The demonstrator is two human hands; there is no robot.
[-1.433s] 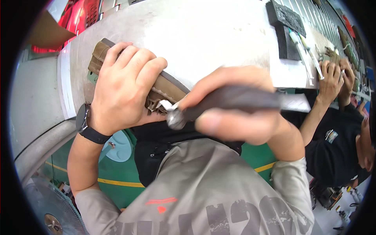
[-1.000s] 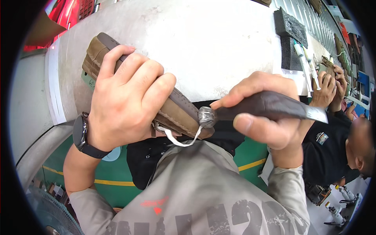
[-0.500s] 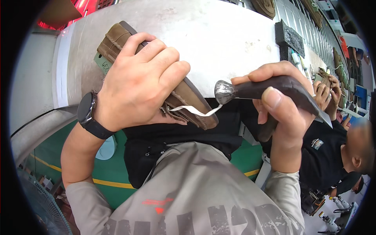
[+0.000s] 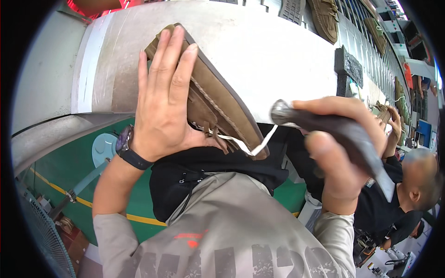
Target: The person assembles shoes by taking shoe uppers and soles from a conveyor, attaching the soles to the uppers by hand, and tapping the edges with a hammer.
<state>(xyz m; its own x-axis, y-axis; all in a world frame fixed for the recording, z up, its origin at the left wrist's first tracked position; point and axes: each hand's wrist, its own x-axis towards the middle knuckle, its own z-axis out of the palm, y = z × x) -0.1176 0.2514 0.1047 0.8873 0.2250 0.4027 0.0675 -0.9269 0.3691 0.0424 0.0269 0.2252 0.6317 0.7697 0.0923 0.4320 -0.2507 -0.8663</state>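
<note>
A brown suede shoe point(image 4: 225, 109) with tassels and a darker sole edge lies tilted on its side in my left hand point(image 4: 162, 106). My fingers stretch along its upper half, and the thumb rests near the tassels. From the shoe's lower end a thin white strip point(image 4: 265, 141) bends up to the hammer's round face. That dark metal hammer point(image 4: 327, 124), with a flattened tail, is gripped in my right hand point(image 4: 345, 178), to the right of the shoe. Motion blurs the right thumb, and the hammer's handle is mostly hidden.
The shoe is over the near edge of a white workbench point(image 4: 259, 51). A black block point(image 4: 350, 67) stands at its right side. Farther off, another brown shoe point(image 4: 323, 18) lies by a roller conveyor. A co-worker's hand point(image 4: 394, 125) works at the right. A fan point(image 4: 41, 241) stands lower left.
The shoe has shifted right and turned steeper. My left fingers have straightened along it from a curled grip. My right hand and the hammer have moved slightly right and down.
</note>
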